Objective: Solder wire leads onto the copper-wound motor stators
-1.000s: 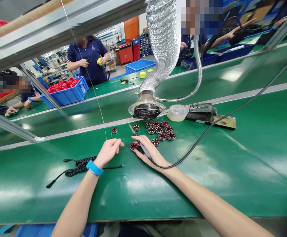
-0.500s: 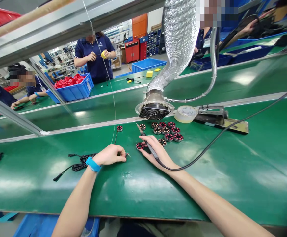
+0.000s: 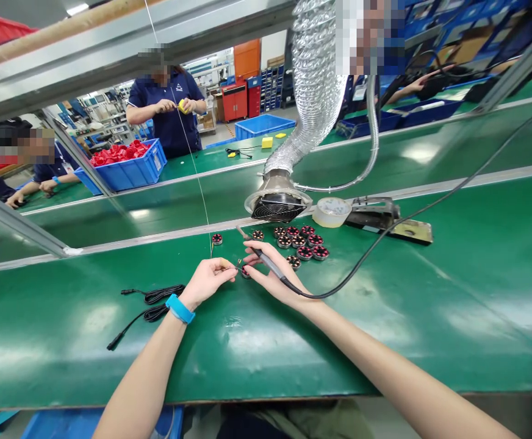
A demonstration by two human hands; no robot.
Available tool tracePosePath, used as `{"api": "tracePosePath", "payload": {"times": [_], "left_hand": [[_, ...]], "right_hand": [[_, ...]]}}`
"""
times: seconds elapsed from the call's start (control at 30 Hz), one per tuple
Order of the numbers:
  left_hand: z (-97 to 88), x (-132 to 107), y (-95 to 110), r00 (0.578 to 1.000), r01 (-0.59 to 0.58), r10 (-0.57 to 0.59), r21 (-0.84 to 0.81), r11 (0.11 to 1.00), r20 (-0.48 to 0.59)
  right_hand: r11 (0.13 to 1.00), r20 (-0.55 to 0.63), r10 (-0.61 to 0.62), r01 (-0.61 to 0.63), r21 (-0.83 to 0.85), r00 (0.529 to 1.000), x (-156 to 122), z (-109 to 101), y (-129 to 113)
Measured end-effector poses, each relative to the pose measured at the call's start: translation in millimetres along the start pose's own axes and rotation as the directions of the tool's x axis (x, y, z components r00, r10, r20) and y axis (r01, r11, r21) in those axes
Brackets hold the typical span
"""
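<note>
Pinching wire point(image 3: 238, 267) in left hand point(image 3: 207, 283), left of coil ring point(image 3: 244, 272); gripping soldering iron point(image 3: 270, 264) in right hand point(image 3: 275, 286), with thumb point(image 3: 257, 277) beside ring.

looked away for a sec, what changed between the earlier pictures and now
The left hand has picked up the end of the black cable, which first lay on the green table, and moved it forward, close to the round part by the right hand. The right hand's grip on the soldering iron stayed, as did the clustered round parts.

Nothing is legible; the logo point(image 3: 179, 88) on the navy shirt point(image 3: 174, 131) is tiny.
</note>
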State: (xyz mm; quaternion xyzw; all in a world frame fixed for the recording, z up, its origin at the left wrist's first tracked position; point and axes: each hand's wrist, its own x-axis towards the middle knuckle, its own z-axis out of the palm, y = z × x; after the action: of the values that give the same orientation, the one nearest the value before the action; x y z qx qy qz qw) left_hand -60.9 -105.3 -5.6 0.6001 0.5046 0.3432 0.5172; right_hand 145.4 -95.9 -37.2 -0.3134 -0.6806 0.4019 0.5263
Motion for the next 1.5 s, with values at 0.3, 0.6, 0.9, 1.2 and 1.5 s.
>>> {"api": "tracePosePath", "payload": {"times": [0.3, 0.6, 0.9, 1.2, 1.5], "left_hand": [[6.3, -2.4, 1.2, 1.000, -0.010, 0.010, 0.021, 1.000, 0.004], [20.0, -3.0, -9.8, 0.979, -0.122, 0.137, 0.100, 0.987, -0.150], [21.1, -1.5, -6.9, 0.991, -0.057, 0.036, -0.159, 0.986, -0.127], [21.2, -3.1, 3.5, 0.986, -0.002, -0.032, -0.209, 0.978, -0.161], [21.8, -1.3, -2.1, 0.981, 0.003, -0.034, -0.162, 0.987, -0.192]], "right_hand": [[0.954, -0.111, 0.160, -0.125, 0.273, 0.981, 6.5, 25.7, 18.9], [0.925, -0.112, 0.215, -0.165, 0.342, 0.970, 2.8, 24.3, 13.7], [0.918, -0.135, 0.228, -0.167, 0.361, 0.964, -0.5, 24.4, 8.8], [0.906, -0.146, 0.250, -0.178, 0.384, 0.957, -2.7, 26.0, 2.4], [1.000, -0.216, -0.017, 0.018, 0.007, 0.976, -6.1, 22.9, -4.0]]}}
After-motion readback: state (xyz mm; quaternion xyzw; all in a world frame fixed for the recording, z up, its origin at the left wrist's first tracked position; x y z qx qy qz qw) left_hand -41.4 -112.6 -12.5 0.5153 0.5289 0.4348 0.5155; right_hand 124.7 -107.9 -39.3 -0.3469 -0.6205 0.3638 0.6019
